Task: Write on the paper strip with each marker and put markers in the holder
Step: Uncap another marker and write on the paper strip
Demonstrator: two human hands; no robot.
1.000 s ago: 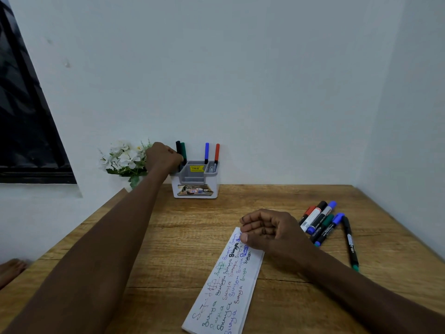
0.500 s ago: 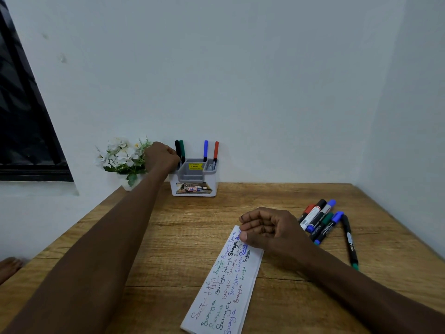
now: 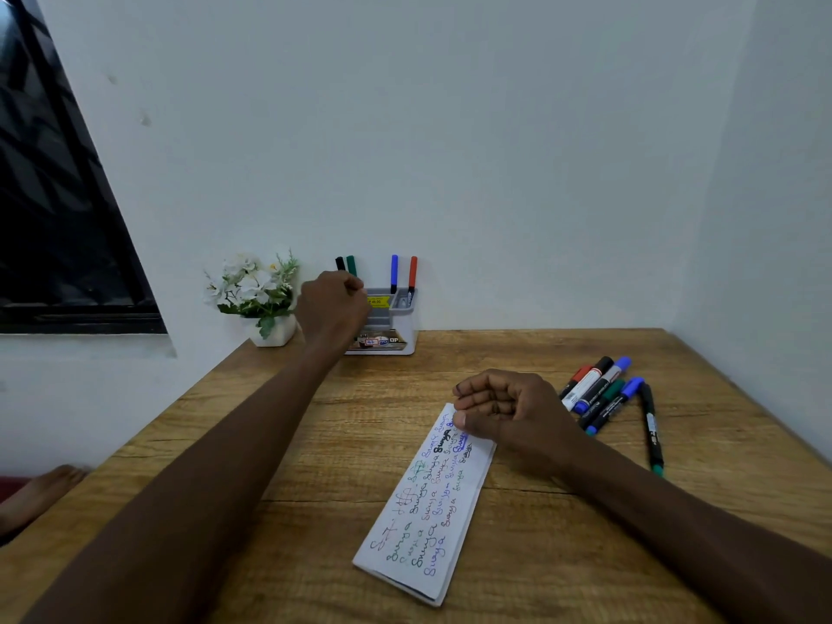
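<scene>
A: Left hand?
B: Fist closed in front of the holder at the wall, four markers upright in it. Can't tell if it grips anything.
A: Right hand?
B: Curled loosely, empty, resting on the paper strip's far end. Loose markers lie just right on the table.

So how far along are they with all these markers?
Partly done. Four markers stand in the holder: black, green, blue and red. The paper strip carries many lines of coloured writing. The left hand is closed at the holder's left side; the right hand rests on the strip, apparently empty. A pile of markers and a lone thin marker remain on the table.
</scene>
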